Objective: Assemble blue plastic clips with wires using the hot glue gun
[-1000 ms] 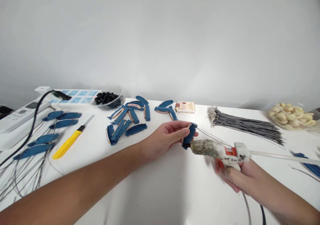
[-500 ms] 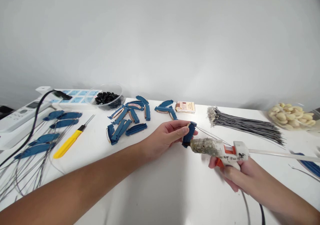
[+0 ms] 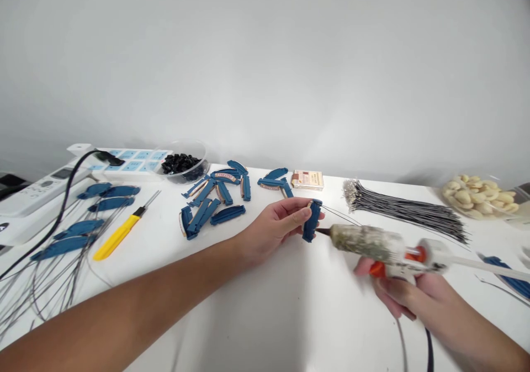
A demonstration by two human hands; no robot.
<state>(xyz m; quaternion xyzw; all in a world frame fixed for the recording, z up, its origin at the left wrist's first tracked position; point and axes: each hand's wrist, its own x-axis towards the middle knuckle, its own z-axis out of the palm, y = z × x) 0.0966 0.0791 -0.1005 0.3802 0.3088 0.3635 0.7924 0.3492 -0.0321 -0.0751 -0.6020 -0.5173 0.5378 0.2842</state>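
Note:
Between thumb and fingers, my left hand [image 3: 285,220] pinches a small blue plastic piece [image 3: 312,221] held upright above the white table. Two thin dark wires run out from behind the piece to the right. My right hand [image 3: 408,295] is wrapped round the handle of a white hot glue gun [image 3: 383,248] with an orange trigger. The gun is blurred by motion; its dark nozzle points left and its tip is close to the piece's right edge. Whether the tip touches is unclear. A clear glue stick [image 3: 484,264] sticks out of the gun's back.
Loose blue pieces [image 3: 201,217] lie beyond my left arm. A yellow-handled screwdriver [image 3: 120,233], wired blue pieces [image 3: 78,228], a power strip [image 3: 136,159] and a bowl of black bits [image 3: 180,165] are left. A small box [image 3: 307,179], wire bundle [image 3: 409,209] and bowl of pale pieces [image 3: 480,195] stand right.
My right hand has drawn the glue gun to the right, so its nozzle now shows beside the blue piece. My left hand keeps its hold on the piece, almost in place.

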